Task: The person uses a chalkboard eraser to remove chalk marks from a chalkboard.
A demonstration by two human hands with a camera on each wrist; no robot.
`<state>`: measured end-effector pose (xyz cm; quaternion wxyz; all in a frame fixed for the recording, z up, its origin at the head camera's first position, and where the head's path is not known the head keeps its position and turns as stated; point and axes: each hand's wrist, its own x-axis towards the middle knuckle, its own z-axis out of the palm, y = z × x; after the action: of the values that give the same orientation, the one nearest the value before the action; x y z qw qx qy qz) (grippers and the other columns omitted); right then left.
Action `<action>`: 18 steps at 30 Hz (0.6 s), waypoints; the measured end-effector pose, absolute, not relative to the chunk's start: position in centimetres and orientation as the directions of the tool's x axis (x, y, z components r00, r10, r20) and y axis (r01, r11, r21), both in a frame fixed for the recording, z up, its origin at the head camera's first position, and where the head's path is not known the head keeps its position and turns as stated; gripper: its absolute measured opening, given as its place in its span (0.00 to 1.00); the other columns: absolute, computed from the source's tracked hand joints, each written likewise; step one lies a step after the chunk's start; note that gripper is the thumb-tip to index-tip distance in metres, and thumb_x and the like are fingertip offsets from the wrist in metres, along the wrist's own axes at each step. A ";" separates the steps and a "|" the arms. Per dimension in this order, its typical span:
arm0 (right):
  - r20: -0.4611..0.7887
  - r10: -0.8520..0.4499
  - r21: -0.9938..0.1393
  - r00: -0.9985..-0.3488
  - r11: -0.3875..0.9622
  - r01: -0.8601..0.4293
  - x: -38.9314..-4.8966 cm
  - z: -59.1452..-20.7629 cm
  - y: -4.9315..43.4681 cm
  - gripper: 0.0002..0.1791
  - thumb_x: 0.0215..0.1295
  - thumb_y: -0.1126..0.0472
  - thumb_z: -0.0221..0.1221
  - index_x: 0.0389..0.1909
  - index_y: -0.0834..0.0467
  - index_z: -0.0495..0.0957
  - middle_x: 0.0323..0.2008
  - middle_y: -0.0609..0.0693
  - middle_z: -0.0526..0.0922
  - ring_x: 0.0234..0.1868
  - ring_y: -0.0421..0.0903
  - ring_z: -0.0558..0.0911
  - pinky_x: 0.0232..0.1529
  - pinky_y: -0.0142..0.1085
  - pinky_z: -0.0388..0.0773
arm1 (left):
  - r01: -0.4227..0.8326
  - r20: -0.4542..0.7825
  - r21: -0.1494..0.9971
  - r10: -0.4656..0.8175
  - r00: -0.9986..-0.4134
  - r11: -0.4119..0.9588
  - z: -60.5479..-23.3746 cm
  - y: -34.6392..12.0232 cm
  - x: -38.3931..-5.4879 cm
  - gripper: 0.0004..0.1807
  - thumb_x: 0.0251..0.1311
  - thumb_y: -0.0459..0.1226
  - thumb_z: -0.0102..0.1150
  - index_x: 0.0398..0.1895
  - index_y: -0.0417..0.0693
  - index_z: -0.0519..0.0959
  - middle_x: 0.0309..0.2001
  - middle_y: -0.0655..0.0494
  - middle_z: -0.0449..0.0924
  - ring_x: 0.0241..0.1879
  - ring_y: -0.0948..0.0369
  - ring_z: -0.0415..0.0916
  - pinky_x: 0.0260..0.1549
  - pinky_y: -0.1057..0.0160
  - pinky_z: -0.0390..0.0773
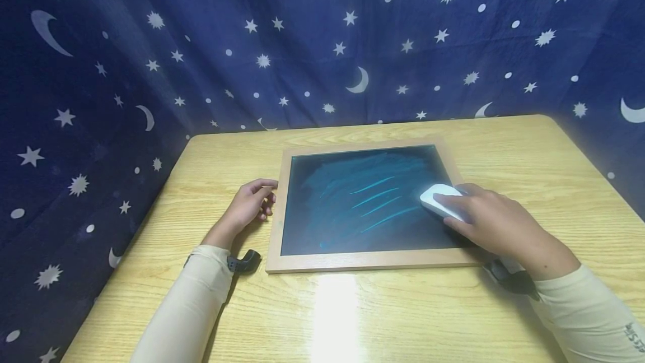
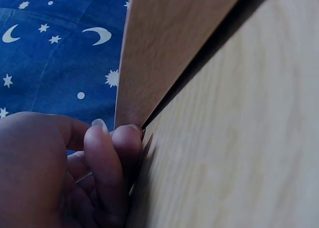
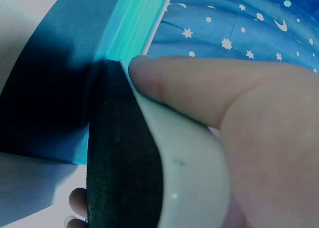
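A blackboard (image 1: 322, 206) in a light wooden frame (image 1: 363, 260) lies on the table, with several blue-green chalk strokes (image 1: 379, 205) across its middle and smears around them. Over its right part, my right hand (image 1: 496, 217) holds a board eraser (image 1: 438, 198) between thumb and fingers. The eraser has a white body (image 3: 192, 163) and a dark felt pad (image 3: 122, 153), seen close in the right wrist view. Whether the felt touches the board I cannot tell. My left hand (image 1: 250, 203) rests at the frame's left side, fingers loosely bent, fingertips (image 2: 127, 141) against its edge.
The light wooden table (image 1: 242, 318) reaches out on every side of the board. A dark blue cloth (image 1: 302, 43) with moons and stars hangs behind and to the left. Black wrist devices (image 1: 245, 262) sit at both sleeve cuffs, close to the tabletop.
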<state>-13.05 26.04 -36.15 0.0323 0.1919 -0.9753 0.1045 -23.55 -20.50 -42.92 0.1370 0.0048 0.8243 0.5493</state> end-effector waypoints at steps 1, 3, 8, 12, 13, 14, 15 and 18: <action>0.104 -0.369 -0.189 -0.923 0.904 -0.383 -13.0 -36.2 26.0 0.23 0.62 0.55 0.66 0.59 0.54 0.81 0.54 0.69 0.79 0.46 0.68 0.83 0.41 0.65 0.80 | -0.142 -0.220 0.907 0.158 -0.963 0.396 -42.9 -20.5 -23.6 0.20 0.76 0.39 0.41 0.64 0.41 0.72 0.35 0.51 0.74 0.23 0.62 0.73 0.20 0.69 0.77; 0.108 -0.372 -0.184 -0.922 0.904 -0.387 -13.0 -36.2 26.0 0.23 0.62 0.55 0.66 0.59 0.54 0.81 0.54 0.69 0.79 0.46 0.68 0.83 0.41 0.65 0.80 | -0.140 -0.218 0.908 0.159 -0.963 0.396 -43.0 -20.5 -23.6 0.20 0.76 0.39 0.41 0.64 0.41 0.72 0.35 0.51 0.74 0.22 0.62 0.73 0.19 0.69 0.77; 0.119 -0.384 -0.177 -0.915 0.899 -0.400 -13.0 -36.3 25.8 0.24 0.61 0.56 0.67 0.59 0.54 0.80 0.53 0.69 0.79 0.45 0.68 0.83 0.41 0.64 0.80 | -0.134 -0.213 0.905 0.157 -0.964 0.404 -43.0 -20.5 -23.6 0.20 0.77 0.39 0.41 0.64 0.41 0.73 0.35 0.52 0.74 0.22 0.62 0.73 0.19 0.69 0.78; 0.110 -0.384 -0.178 -0.917 0.900 -0.398 -13.0 -36.4 25.5 0.27 0.61 0.56 0.67 0.62 0.54 0.78 0.54 0.70 0.79 0.47 0.70 0.82 0.43 0.65 0.80 | -0.136 -0.213 0.902 0.149 -0.966 0.411 -43.0 -20.5 -23.5 0.20 0.76 0.39 0.41 0.64 0.42 0.73 0.35 0.51 0.74 0.23 0.62 0.73 0.20 0.68 0.78; 0.105 -0.381 -0.178 -0.919 0.901 -0.395 -13.0 -36.4 25.5 0.27 0.61 0.56 0.67 0.62 0.54 0.78 0.55 0.71 0.78 0.48 0.70 0.82 0.43 0.65 0.79 | -0.137 -0.214 0.901 0.147 -0.966 0.412 -43.0 -20.5 -23.5 0.20 0.76 0.39 0.41 0.64 0.42 0.73 0.36 0.51 0.74 0.23 0.62 0.74 0.20 0.68 0.78; 0.099 -0.378 -0.178 -0.920 0.903 -0.391 -13.0 -36.4 25.5 0.27 0.61 0.56 0.67 0.63 0.54 0.78 0.55 0.71 0.78 0.48 0.70 0.82 0.43 0.66 0.79 | -0.139 -0.216 0.900 0.146 -0.965 0.413 -43.0 -20.4 -23.6 0.20 0.76 0.39 0.41 0.64 0.42 0.73 0.36 0.51 0.74 0.23 0.62 0.74 0.20 0.68 0.78; 0.097 -0.377 -0.177 -0.921 0.904 -0.389 -13.0 -36.5 25.5 0.27 0.61 0.56 0.67 0.63 0.54 0.78 0.55 0.71 0.78 0.48 0.70 0.82 0.43 0.66 0.79 | -0.140 -0.217 0.899 0.145 -0.965 0.415 -43.0 -20.4 -23.6 0.20 0.76 0.39 0.41 0.64 0.42 0.73 0.36 0.51 0.74 0.23 0.62 0.74 0.20 0.68 0.78; 0.091 -0.375 -0.174 -0.923 0.906 -0.386 -13.0 -36.5 25.4 0.28 0.61 0.56 0.67 0.63 0.54 0.77 0.56 0.71 0.77 0.48 0.70 0.82 0.43 0.66 0.79 | -0.144 -0.223 0.895 0.142 -0.965 0.422 -42.9 -20.4 -23.6 0.20 0.76 0.39 0.41 0.65 0.43 0.72 0.36 0.51 0.75 0.23 0.61 0.74 0.20 0.68 0.78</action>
<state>-13.03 25.41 -36.54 0.0278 0.1948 -0.9759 0.0945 -23.56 -20.38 -42.92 0.1332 -0.0007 0.8326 0.5377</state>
